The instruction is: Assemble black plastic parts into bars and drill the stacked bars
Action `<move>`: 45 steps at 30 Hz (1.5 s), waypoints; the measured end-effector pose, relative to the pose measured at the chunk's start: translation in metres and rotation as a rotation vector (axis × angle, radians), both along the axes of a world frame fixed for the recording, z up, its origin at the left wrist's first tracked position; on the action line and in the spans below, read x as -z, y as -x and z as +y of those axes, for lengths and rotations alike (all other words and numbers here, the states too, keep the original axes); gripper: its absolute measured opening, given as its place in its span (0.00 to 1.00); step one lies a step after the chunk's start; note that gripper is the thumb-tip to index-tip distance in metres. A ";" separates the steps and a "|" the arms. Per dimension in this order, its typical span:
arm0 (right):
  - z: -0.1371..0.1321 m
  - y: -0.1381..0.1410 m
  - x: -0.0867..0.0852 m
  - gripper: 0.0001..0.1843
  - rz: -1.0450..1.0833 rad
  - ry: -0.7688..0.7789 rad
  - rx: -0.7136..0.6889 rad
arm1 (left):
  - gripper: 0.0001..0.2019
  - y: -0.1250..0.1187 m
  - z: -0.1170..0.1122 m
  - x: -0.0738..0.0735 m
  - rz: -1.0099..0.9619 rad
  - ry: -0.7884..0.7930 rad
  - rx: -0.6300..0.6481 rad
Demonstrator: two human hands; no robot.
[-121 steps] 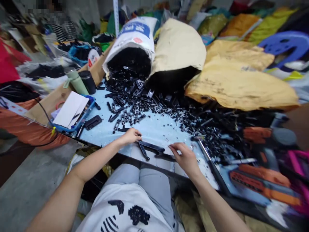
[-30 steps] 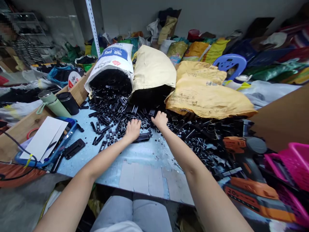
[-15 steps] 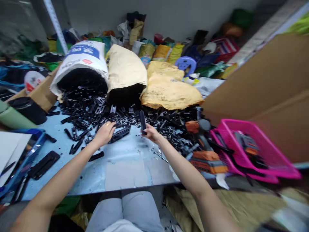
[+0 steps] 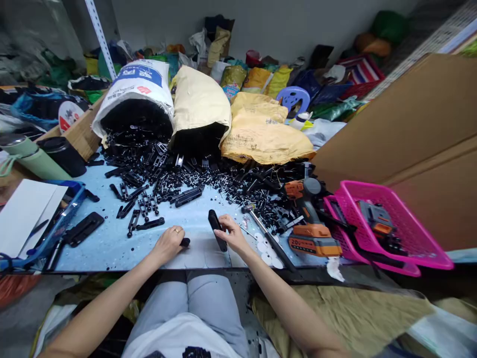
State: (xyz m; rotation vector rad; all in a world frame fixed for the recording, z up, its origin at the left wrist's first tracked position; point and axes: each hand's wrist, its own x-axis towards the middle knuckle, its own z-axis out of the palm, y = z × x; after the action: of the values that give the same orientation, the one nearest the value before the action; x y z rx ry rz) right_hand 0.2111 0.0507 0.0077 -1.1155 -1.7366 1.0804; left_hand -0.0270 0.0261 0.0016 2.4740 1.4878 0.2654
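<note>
My right hand [image 4: 233,234] grips a long black plastic strip [image 4: 216,229] near the front edge of the light blue table [image 4: 112,246]. My left hand [image 4: 169,243] rests beside it with fingers curled round a small black piece [image 4: 185,242]. A big pile of black plastic parts [image 4: 175,171] spills from an open white sack [image 4: 136,97] and a tan sack [image 4: 201,107] at the back of the table.
An orange cordless drill [image 4: 309,219] and a hammer [image 4: 266,233] lie right of my hands, beside a pink basket [image 4: 387,228]. A yellow sack [image 4: 266,136] lies behind. A green bottle [image 4: 32,156], a black cup [image 4: 63,154] and a blue tray with white paper [image 4: 30,214] stand left.
Both hands have drawn back from the pile to the table's front edge. The right brought the black strip with it, the left now holds a small black piece.
</note>
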 end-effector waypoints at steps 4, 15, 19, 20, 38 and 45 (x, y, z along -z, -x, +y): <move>-0.009 -0.011 0.004 0.23 0.013 -0.034 -0.068 | 0.06 0.007 -0.007 -0.005 -0.190 0.113 -0.300; -0.023 -0.018 0.015 0.20 -0.445 -0.266 -0.120 | 0.12 0.002 -0.023 -0.025 -0.898 0.350 -0.382; -0.020 0.035 0.006 0.30 0.055 0.259 -0.081 | 0.21 -0.025 -0.025 -0.027 -1.072 0.374 -0.412; -0.019 0.041 0.003 0.32 0.137 0.336 -0.113 | 0.21 -0.028 -0.026 -0.028 -1.055 0.349 -0.406; -0.029 0.064 -0.001 0.29 0.093 -0.048 -0.083 | 0.17 -0.045 -0.023 -0.027 -0.872 -0.373 -0.315; 0.008 0.044 -0.005 0.27 -0.351 -0.092 -0.197 | 0.21 -0.036 -0.036 0.004 -0.758 -0.132 -0.608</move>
State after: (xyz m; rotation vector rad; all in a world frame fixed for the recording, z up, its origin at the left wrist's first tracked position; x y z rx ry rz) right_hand 0.1673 0.0588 0.0125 -1.1456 -2.1871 0.9487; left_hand 0.0091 -0.0099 -0.0024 1.5920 1.7965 1.2666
